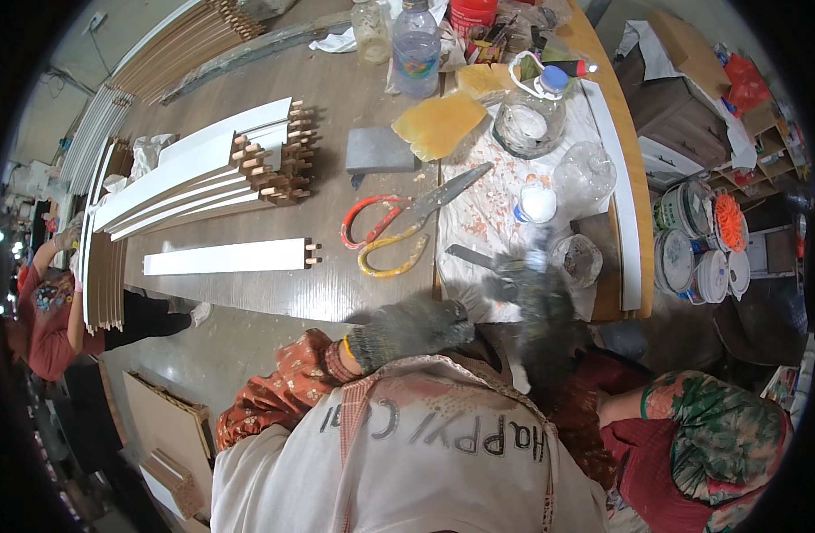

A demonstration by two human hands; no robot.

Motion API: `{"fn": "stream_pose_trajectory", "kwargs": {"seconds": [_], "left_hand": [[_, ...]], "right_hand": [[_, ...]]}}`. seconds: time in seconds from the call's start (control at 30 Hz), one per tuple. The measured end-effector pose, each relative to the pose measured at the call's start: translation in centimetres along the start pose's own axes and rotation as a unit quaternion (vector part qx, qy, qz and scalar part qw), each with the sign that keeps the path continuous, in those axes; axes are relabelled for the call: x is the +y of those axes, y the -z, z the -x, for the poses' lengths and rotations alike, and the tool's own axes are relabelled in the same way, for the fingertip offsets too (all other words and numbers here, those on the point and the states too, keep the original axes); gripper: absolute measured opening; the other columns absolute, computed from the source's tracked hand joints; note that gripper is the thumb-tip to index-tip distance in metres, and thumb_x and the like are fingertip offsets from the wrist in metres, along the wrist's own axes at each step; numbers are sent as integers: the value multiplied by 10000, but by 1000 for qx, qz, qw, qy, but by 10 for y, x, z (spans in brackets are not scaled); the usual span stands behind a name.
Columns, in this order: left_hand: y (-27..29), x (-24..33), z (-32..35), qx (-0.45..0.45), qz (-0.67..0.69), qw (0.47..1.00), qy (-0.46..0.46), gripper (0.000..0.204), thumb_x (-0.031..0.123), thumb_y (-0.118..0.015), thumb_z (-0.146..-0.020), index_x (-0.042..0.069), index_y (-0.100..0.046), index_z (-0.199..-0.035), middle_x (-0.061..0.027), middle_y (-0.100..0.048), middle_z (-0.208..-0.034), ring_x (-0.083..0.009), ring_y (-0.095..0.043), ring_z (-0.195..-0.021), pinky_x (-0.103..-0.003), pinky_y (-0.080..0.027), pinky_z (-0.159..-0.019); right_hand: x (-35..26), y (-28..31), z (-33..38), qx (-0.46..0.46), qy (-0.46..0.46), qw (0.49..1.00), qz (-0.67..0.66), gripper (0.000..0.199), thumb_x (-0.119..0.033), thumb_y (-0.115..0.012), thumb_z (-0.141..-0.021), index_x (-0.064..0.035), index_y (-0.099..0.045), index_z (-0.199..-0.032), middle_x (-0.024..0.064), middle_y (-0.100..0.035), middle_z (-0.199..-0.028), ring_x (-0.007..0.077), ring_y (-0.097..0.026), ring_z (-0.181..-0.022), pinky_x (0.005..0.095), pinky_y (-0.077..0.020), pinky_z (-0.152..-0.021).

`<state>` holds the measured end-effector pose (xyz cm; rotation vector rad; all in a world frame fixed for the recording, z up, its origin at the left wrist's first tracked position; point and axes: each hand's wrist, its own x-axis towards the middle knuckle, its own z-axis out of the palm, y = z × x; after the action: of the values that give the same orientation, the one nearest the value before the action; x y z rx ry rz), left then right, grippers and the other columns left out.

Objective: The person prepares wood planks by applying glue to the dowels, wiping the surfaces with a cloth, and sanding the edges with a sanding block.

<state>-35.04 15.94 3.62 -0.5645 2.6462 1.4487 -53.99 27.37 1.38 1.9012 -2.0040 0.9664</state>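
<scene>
My left hand (407, 335), in a dark grey knit glove, is just off the table's front edge with its fingers curled in; anything inside them is hidden. My right hand (543, 311), gloved too, is smeared by motion over the table's front edge, so its fingers cannot be read. Beside its fingertips a dark flat strip (470, 257) lies on the stained white cloth (479, 191). A small white-topped jar (537, 204) and a clear plastic cup (576, 259) stand near that hand. Large scissors (412, 218) with red and yellow handles lie partly spread, left of the cloth.
White boards (203, 164) with wooden dowels in their ends are stacked on the left; one doweled strip (225, 257) lies apart. A grey block (379, 150), yellow sponge sheet (439, 124), cut jug (529, 120) and bottle (415, 53) stand behind. People are at left (52, 311) and right (719, 435).
</scene>
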Motion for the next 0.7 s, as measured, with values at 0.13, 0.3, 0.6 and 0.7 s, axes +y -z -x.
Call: {"fn": "stream_pose_trajectory", "kwargs": {"seconds": [0.13, 0.3, 0.6, 0.7], "left_hand": [[34, 39, 7, 130, 192, 956, 177, 379, 184, -648, -886, 13, -540, -1206, -64, -609, -898, -114, -579, -783, -281, -494, -718], [22, -1, -50, 233, 191, 953, -34, 844, 240, -783, -763, -27, -289, -1393, -163, -540, -1239, -249, -542, -1144, -339, -447, -956], [0, -55, -200, 256, 164, 940, -157, 569, 173, -739, -768, 41, -434, -1230, -117, -596, -1089, -229, -571, -1062, -342, -465, -923], [-14, -71, -213, 273, 218, 921, -173, 540, 264, -696, -803, 49, -482, -1249, -119, -595, -1148, -211, -567, -1095, -351, -444, -964]], "right_hand": [[19, 42, 8, -25, -161, 986, -22, 378, -35, -596, -867, 9, -519, -1235, 171, -565, -1159, 290, -607, -936, 387, -510, -801], [38, 75, -13, -11, 59, 936, 346, 385, -41, -603, -858, 3, -510, -1229, 152, -568, -1170, 277, -598, -942, 394, -494, -805], [48, 71, -53, -30, -112, 993, -7, 190, -67, -606, -868, -44, -606, -1057, 130, -635, -994, 302, -616, -877, 388, -496, -754], [54, 62, -57, -33, -98, 995, -14, 183, -86, -632, -858, -38, -633, -1034, 120, -659, -946, 281, -639, -838, 350, -510, -728]]}}
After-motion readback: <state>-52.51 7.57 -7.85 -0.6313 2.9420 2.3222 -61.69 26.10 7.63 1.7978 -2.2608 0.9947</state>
